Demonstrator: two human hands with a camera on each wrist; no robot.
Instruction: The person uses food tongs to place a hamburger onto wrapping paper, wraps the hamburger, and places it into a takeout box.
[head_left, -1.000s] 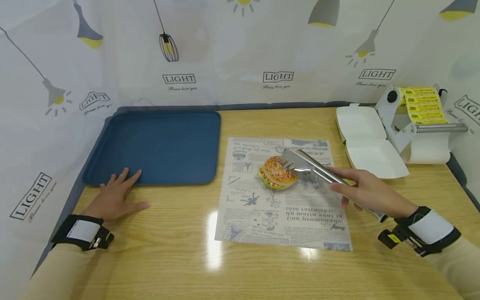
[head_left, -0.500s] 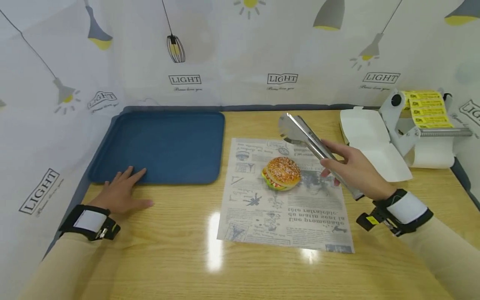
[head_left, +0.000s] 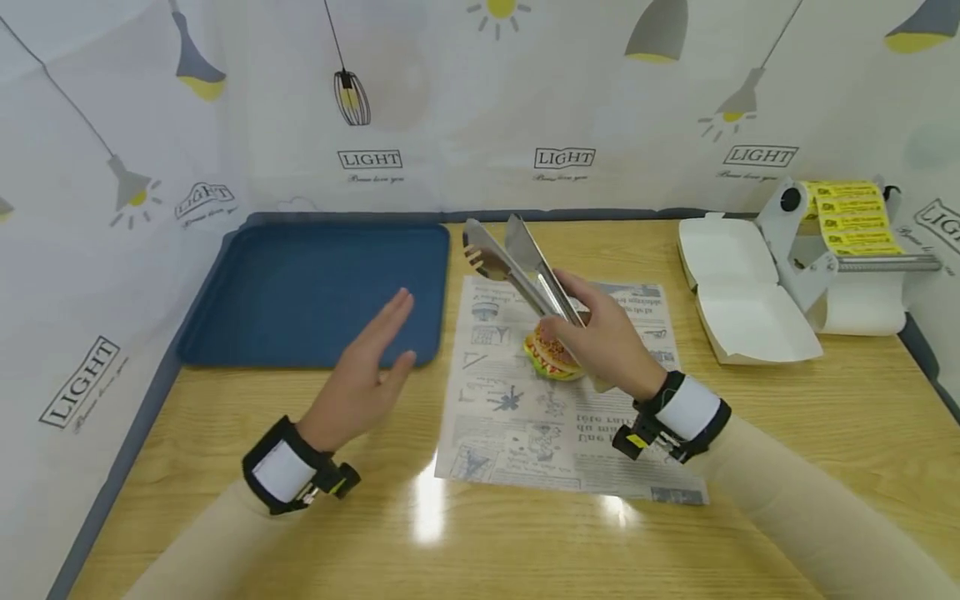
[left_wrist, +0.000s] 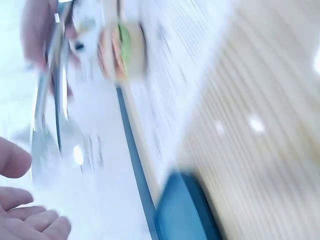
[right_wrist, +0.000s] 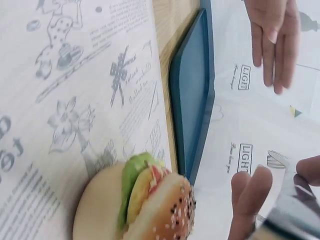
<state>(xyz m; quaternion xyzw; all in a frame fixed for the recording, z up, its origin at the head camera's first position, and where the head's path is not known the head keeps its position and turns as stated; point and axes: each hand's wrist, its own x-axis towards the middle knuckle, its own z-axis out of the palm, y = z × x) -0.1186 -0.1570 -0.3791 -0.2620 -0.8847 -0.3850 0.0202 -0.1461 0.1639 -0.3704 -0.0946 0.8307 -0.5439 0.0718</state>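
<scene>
My right hand (head_left: 603, 337) grips metal serving tongs (head_left: 525, 267) above the printed paper sheet (head_left: 495, 433). The tongs point away to the left, their two ends spread apart with nothing between them. Under that hand, a sesame-bun hamburger (head_left: 546, 354) sits on the paper, partly hidden by the fingers in the head view; the right wrist view shows its lettuce and filling. My left hand (head_left: 360, 387) is raised with straight fingers, overlapping the front right corner of the blue tray (head_left: 315, 292), and holds nothing. The left wrist view is blurred.
At the back right lies an opened white takeaway box (head_left: 757, 308). Beside it stands a dispenser (head_left: 813, 267) with a roll of yellow stickers (head_left: 858, 218). A printed curtain (head_left: 480, 108) borders the wooden table (head_left: 360, 533) at the back.
My left hand has lifted off the tray's front edge and moved right. My right hand lifted the tongs off the hamburger, then swung them left; their ends are now spread.
</scene>
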